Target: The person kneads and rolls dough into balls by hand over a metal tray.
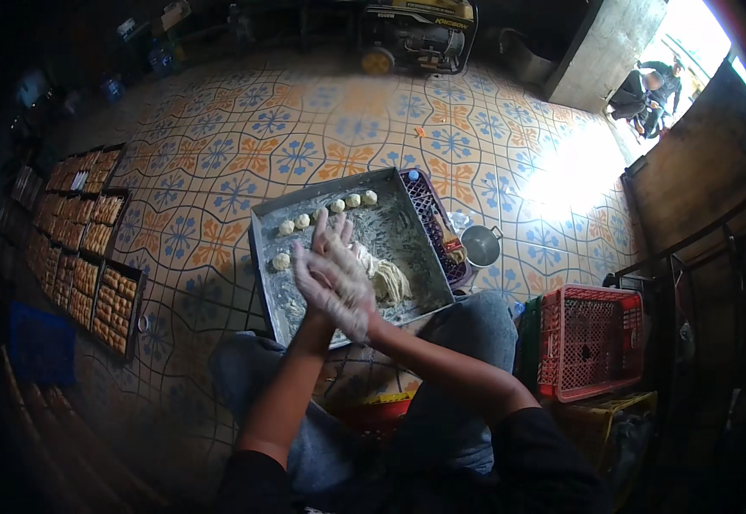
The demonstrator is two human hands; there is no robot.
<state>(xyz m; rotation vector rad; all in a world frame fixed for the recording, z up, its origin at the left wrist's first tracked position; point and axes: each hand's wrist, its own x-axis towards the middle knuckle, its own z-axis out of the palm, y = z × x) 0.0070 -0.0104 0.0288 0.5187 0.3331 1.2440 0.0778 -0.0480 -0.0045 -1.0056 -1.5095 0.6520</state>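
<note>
your left hand (332, 244) and right hand (338, 295) are pressed together palm to palm, both dusted with flour, above a floured metal tray (268, 224) on the patterned tile floor (244, 154). whatever lies between the palms is hidden; it is possibly a piece of dough, but the view does not show it. a lump of dough (387, 278) lies in the tray just right of your hands. a row of small dough balls (338, 206) runs along the tray's far edge, and one more ball (280, 261) sits near the left wall. a dark plastic crate (428, 206) lies just beside the tray on the right, with a small metal pot (481, 247) next to it. trays of baked pieces (90, 248) line the floor at your left. a red crate (591, 343) stands by your right knee.
</note>
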